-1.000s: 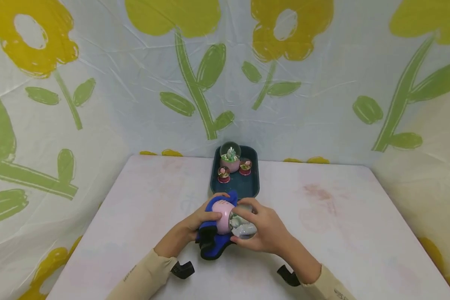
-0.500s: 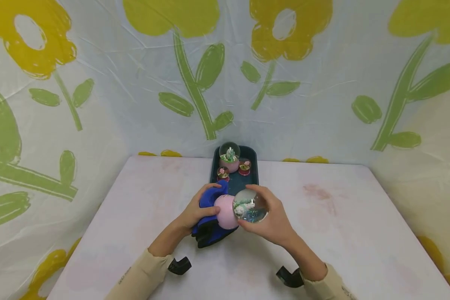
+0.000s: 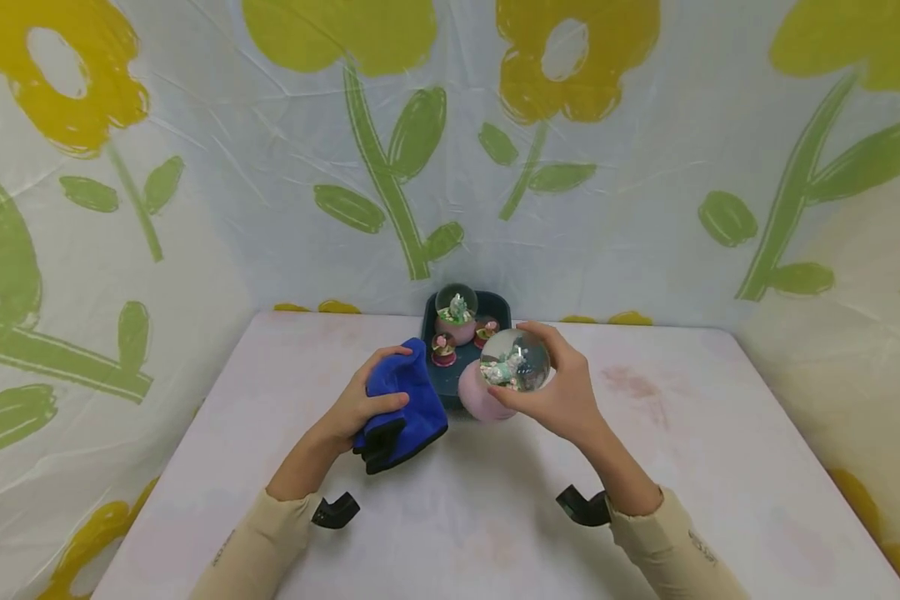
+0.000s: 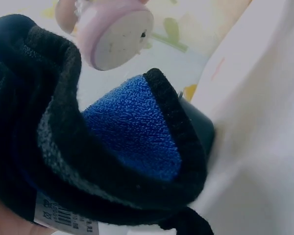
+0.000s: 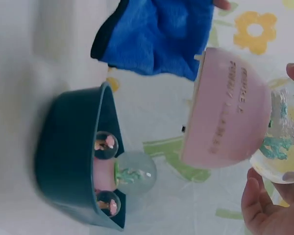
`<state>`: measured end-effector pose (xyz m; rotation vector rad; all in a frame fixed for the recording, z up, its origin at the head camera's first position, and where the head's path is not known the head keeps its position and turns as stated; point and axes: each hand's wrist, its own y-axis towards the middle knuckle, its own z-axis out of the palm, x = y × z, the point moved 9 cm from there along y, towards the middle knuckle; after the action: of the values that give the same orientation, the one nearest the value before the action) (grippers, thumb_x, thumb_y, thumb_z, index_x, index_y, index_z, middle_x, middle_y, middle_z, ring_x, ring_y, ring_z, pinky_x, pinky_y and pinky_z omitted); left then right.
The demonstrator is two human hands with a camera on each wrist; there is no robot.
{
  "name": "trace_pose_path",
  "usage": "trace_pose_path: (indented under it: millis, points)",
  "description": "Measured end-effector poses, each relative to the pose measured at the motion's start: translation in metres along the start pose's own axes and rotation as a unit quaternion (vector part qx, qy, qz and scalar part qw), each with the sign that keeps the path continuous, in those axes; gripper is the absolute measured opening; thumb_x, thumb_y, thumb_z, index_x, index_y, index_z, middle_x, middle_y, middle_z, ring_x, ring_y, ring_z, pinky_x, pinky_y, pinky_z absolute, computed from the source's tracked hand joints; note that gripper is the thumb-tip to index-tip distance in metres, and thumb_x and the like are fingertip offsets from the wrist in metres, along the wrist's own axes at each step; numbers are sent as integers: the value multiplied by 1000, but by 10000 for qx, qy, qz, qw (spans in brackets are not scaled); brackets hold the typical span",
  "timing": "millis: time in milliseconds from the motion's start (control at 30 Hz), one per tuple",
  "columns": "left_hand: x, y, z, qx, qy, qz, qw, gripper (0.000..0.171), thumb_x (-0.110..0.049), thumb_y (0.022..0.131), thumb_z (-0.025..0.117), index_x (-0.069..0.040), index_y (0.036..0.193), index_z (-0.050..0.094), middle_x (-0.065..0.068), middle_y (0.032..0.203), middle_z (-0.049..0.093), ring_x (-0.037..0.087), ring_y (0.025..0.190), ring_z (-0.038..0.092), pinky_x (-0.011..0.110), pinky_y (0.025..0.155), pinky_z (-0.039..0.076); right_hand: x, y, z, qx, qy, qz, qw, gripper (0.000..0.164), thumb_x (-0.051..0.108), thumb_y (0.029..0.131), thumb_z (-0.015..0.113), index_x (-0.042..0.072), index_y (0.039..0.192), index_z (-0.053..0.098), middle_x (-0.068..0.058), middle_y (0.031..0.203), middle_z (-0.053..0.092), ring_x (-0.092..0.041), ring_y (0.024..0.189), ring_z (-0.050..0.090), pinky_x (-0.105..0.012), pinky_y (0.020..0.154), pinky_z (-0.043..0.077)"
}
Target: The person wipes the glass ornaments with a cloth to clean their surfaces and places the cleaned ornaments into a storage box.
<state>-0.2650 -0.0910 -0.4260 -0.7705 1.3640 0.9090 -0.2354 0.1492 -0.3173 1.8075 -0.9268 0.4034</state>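
Observation:
My right hand grips a snow globe by its glass ball, thumb below and fingers over the top. The globe is tilted, its pink base pointing left, with raised lettering on the side in the right wrist view. It is held up near the front right of a dark teal tray. To the left, my left hand holds a folded blue cloth with black edging, apart from the globe. A white label shows on the cloth in the left wrist view.
In the tray stand a larger snow globe with a pink base and two small globes with red bases, one the left small globe. The tray sits on a pale table, before a flower-print backdrop.
The cloth has come away from the globe and moved left with my left hand. My right hand has carried the globe up and forward toward the tray.

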Motion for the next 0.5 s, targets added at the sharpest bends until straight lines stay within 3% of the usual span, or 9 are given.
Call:
trace_pose_path:
  millis: [167,267,500]
  points:
    - [-3,-2,-6,-26,93,67,9999,66,-26,85,72,-18,142,39,20,140,34,43,120,42,49,90,46,-10,22,5,-9,-33,259,9997,75,8,60,92,2,125,56,-12,114,63,-23,97,57,-42,77,48]
    - [0,-5,-9,-42,102,15,9999,66,-26,85,71,-20,142,39,19,141,34,42,121,41,50,91,45,-38,29,13,7,-60,508,9987,75,15,62,92,6,128,56,-8,120,61,-21,98,55,-45,77,46]
    - [4,-8,-9,55,219,-163,9996,68,-19,83,72,-25,142,40,14,144,33,40,123,40,49,93,44,-69,45,25,135,-51,1093,9939,75,24,68,90,6,131,54,-11,132,56,-28,114,53,-51,87,46]
